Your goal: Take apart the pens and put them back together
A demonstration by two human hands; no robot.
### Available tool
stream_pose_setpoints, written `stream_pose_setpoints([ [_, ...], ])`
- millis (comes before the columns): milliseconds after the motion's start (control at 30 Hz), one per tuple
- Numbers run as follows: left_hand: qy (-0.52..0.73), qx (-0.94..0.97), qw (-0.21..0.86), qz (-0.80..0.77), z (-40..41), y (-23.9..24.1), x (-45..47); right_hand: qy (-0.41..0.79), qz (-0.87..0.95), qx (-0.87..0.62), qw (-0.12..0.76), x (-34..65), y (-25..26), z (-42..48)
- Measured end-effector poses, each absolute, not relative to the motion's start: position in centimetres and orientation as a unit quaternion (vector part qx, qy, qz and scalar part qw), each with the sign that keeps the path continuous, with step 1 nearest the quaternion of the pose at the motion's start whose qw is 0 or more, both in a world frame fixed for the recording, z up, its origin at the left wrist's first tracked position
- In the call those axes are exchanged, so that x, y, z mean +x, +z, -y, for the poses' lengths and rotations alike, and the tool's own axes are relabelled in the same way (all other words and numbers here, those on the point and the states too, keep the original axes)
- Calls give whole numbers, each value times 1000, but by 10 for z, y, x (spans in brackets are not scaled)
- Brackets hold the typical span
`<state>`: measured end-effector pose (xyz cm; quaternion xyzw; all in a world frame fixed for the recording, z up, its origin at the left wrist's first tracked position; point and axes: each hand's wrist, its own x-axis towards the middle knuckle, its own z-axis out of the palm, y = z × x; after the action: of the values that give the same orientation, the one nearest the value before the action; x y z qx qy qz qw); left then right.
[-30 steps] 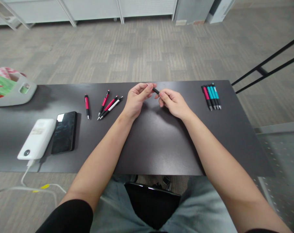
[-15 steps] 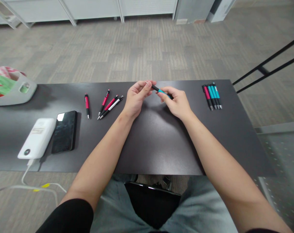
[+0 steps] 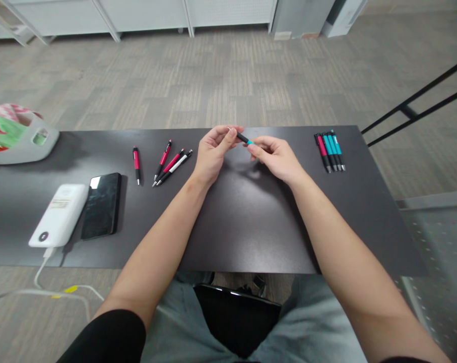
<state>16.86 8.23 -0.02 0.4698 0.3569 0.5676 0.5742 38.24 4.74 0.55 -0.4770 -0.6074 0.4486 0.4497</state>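
Between my two hands, above the far half of the dark table [image 3: 247, 227], is a turquoise and black pen [image 3: 244, 138]. My left hand [image 3: 215, 148] pinches its tip end between thumb and fingers. My right hand [image 3: 273, 155] grips the turquoise barrel, and the fingers hide most of that part. Left of my left hand lie a red pen [image 3: 162, 160], another red pen [image 3: 173, 162] and a white pen [image 3: 174, 168], close together. One more red pen [image 3: 136, 165] lies apart. To the right, a row of pens holds a red one [image 3: 322, 151] and several turquoise ones [image 3: 333, 146].
A white power bank [image 3: 58, 214] with a cable [image 3: 43, 267] lies at the left beside a black phone [image 3: 102, 205]. A white basket [image 3: 43, 143] with coloured cloth stands at the far left. Black bars [image 3: 413, 111] rise past the table's right edge.
My right thumb and fingers have shifted a little along the pen, covering more of its turquoise barrel. My left hand keeps its pinch on the tip end.
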Motion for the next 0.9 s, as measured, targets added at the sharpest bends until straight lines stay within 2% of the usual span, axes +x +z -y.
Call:
stream_pose_setpoints([
  [200, 572, 495, 538, -372, -85, -5, 169, 377, 519, -499, 583, 399, -18, -68],
  [400, 530, 571, 503, -374, -76, -6, 171, 343, 461, -499, 649, 403, -30, -72],
  [567, 538, 584, 461, -395, -71, -4, 171, 329, 462, -493, 660, 399, -33, -72],
  [767, 564, 589, 430, -387, -69, -4, 172, 316, 535, -498, 605, 400, -33, -73],
  [900, 564, 603, 406, -392, -66, -2, 174, 298, 536, -490, 620, 402, -35, -74],
])
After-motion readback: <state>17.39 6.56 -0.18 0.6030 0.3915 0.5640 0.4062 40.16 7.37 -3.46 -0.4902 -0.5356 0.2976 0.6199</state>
